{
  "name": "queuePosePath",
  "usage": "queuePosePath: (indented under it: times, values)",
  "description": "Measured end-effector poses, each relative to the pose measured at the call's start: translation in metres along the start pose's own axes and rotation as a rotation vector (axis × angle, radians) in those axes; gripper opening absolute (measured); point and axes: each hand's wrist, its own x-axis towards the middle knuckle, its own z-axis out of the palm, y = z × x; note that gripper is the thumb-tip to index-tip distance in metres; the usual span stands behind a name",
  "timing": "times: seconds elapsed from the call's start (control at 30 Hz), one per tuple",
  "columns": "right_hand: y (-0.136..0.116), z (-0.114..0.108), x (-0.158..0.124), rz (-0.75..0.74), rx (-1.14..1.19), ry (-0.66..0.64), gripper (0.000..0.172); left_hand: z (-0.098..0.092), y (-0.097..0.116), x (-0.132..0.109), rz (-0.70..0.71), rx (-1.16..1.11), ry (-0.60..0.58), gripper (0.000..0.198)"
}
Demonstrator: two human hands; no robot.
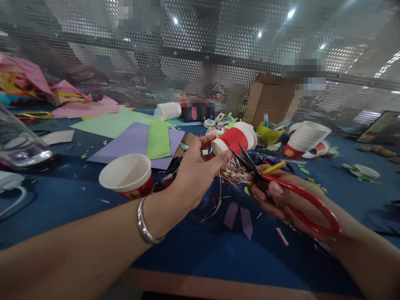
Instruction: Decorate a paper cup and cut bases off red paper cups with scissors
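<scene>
Tipped on its side, a red and white paper cup is gripped between the thumb and fingers of my left hand. My right hand holds red-handled scissors, their dark blades slightly parted and close to the cup's lower side. Whether the blades touch the cup I cannot tell. A yellow stick-like piece also shows at the right hand, partly hidden by the fingers. Below the cup lies a heap of thin paper shreds. Another paper cup stands upright left of my left wrist.
Purple and green paper sheets lie at left, near a clear container. Nested paper cups lean at right. A cardboard box stands against the perforated metal screen. Purple cut pieces lie in front.
</scene>
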Motion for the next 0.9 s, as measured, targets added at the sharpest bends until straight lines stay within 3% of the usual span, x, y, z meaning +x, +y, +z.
queuePosePath:
  times: [0.1, 0.43, 0.77, 0.9]
  values:
    - [0.0001, -0.0003, -0.0005, -0.002, -0.062, -0.035, 0.037, 0.0003, 0.0002, 0.0005, -0.007, 0.069, 0.025, 0.049]
    - [-0.0029, 0.0012, -0.0038, 0.042, 0.093, -0.018, 0.031, -0.0026, -0.0011, 0.0066, 0.224, 0.246, 0.052, 0.049]
    - [-0.0002, 0.0037, -0.0059, 0.124, 0.214, 0.011, 0.034, -0.0058, -0.0029, 0.0073, 0.225, 0.300, -0.055, 0.041]
    - [-0.0015, 0.0054, -0.0058, 0.140, 0.259, -0.007, 0.034, -0.0042, -0.0009, 0.0060, 0.312, 0.339, -0.033, 0.043]
